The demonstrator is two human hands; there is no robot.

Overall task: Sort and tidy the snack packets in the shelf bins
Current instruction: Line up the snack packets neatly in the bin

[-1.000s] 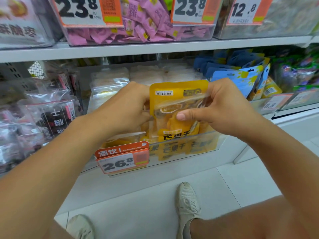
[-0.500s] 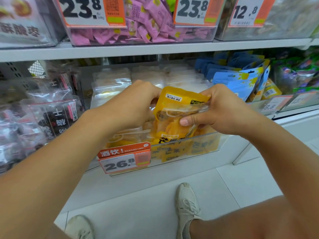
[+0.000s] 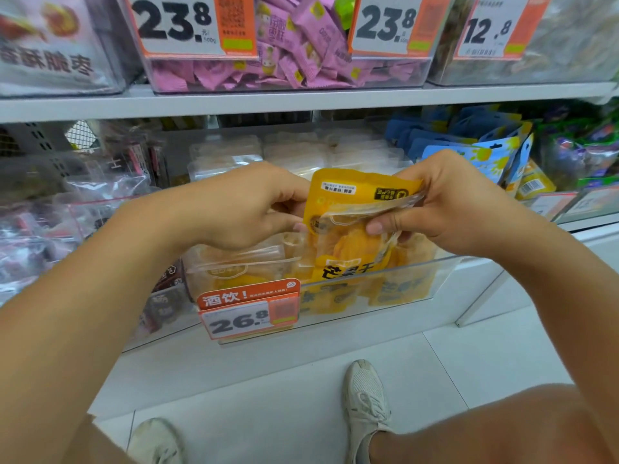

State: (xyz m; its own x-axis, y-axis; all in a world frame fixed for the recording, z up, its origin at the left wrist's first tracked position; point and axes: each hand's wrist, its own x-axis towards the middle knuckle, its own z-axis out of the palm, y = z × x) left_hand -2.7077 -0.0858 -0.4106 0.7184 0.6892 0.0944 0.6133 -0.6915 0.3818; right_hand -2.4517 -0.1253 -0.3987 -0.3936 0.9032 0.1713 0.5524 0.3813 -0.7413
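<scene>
Both hands held one yellow packet (image 3: 360, 229) above the clear bin (image 3: 402, 283) at the centre of the middle shelf. Right hand (image 3: 449, 209), at 3 o'clock of the packet, pinched its upper right edge between thumb and fingers. Left hand (image 3: 241, 209), at 9 o'clock, had curled fingers touching the left edge; whether it gripped could not be confirmed.

Risk, assessed: the packet was tilted and bent at the top, held mainly by one corner. A slip of the film could drop it over the bin's front wall to the floor (image 3: 301, 396), or a forced insertion could crease it against the packets below.

Count: one packet in hand; at least four like packets visible in the bin, the exact number obscured. One price tag (image 3: 249, 311) at 7 o'clock on the bin front.
</scene>
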